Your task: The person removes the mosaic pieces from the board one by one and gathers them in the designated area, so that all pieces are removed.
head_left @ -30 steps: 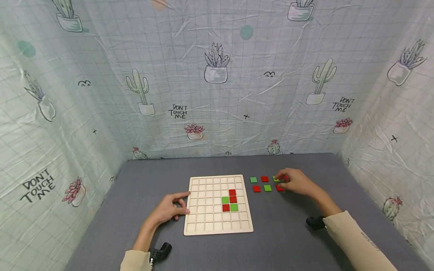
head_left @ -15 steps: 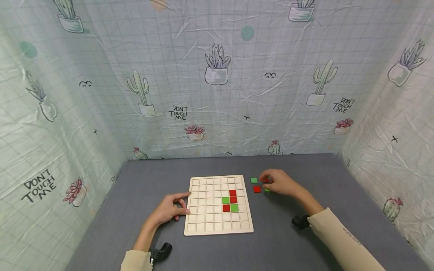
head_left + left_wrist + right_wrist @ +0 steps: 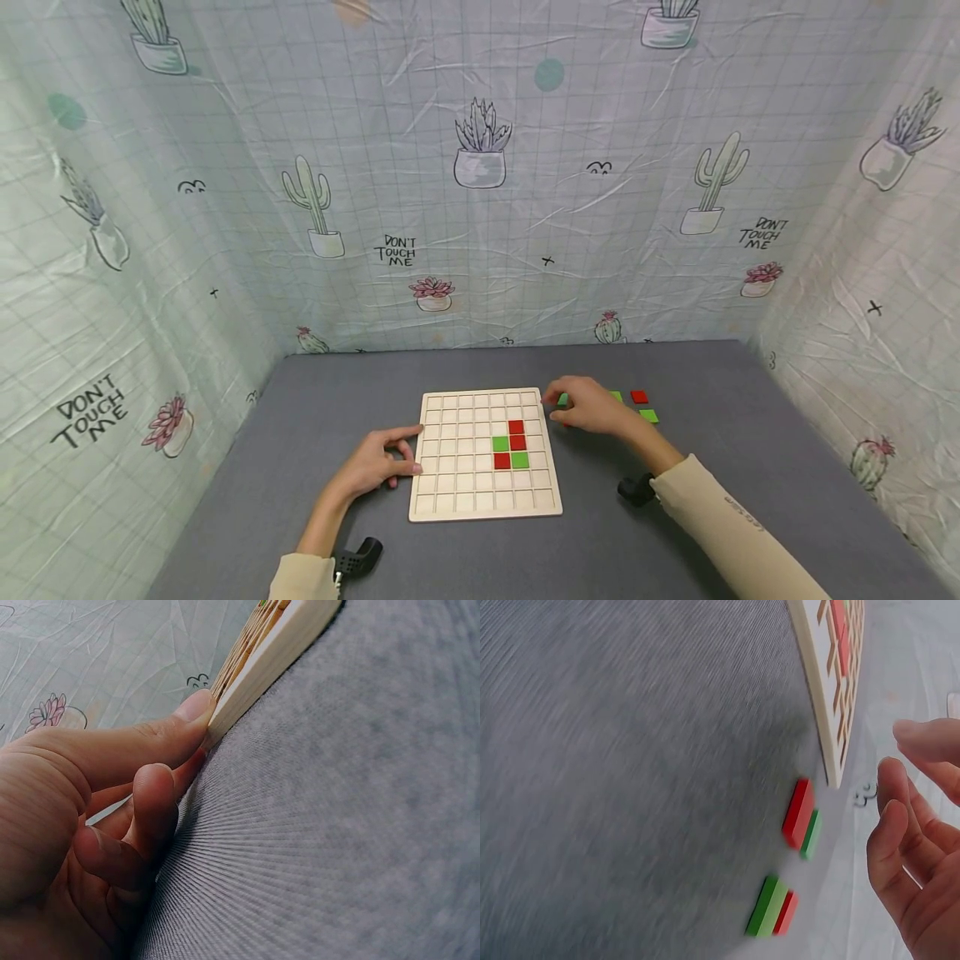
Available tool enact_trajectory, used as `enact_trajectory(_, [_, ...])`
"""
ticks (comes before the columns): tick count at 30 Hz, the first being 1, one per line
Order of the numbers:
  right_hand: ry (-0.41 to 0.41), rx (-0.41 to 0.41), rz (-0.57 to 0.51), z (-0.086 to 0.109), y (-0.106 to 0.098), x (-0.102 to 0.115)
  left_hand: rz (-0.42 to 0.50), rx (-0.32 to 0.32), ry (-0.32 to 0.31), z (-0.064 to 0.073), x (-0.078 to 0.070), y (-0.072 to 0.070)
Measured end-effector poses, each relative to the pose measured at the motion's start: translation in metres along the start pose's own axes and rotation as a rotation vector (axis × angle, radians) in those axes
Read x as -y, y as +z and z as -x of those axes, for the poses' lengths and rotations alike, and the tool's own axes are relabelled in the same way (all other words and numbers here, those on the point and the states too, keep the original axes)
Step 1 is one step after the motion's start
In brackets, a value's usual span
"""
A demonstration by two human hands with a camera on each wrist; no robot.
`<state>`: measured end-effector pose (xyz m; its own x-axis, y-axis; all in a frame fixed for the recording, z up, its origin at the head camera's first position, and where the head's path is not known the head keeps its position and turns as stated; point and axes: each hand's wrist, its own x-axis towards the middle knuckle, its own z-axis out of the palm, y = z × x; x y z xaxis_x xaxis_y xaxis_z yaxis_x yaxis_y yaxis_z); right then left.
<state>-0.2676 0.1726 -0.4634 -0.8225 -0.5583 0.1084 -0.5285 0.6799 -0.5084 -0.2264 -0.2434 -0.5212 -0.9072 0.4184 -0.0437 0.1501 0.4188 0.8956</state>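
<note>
A wooden grid board (image 3: 453, 504) lies on the table with several red and green tiles in its right half. My left hand (image 3: 371, 462) touches the board's left edge with spread thumb and index finger; in the left wrist view the thumb (image 3: 150, 746) presses against the board's side. My right hand (image 3: 588, 404) hovers over loose tiles just right of the board, its fingers near the upper right edge. In the right wrist view nothing shows between its bent, parted fingers. Below lie a red tile (image 3: 798, 814) and a green tile (image 3: 767, 907), each with another tile behind.
A loose red tile (image 3: 639, 397) and a green tile (image 3: 648, 416) lie right of the right hand, which hides part of the group. A patterned sheet (image 3: 480, 225) with cactus drawings stands behind the grey table (image 3: 322, 392) and along both sides.
My right hand has moved left across the loose tiles, from the right end of the group towards the board, uncovering tiles on the right. My left hand stays at the board's edge.
</note>
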Motion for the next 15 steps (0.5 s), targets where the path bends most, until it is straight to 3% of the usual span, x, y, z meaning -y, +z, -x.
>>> enact_trajectory(10, [-0.061, 0.032, -0.035, -0.013, 0.012, 0.018, 0.016, 0.002, -0.014, -0.001, 0.001, 0.000])
enact_trajectory(15, [-0.055, 0.050, -0.059, -0.019, 0.020, 0.025, 0.017, 0.004, -0.011, -0.001, 0.001, 0.000])
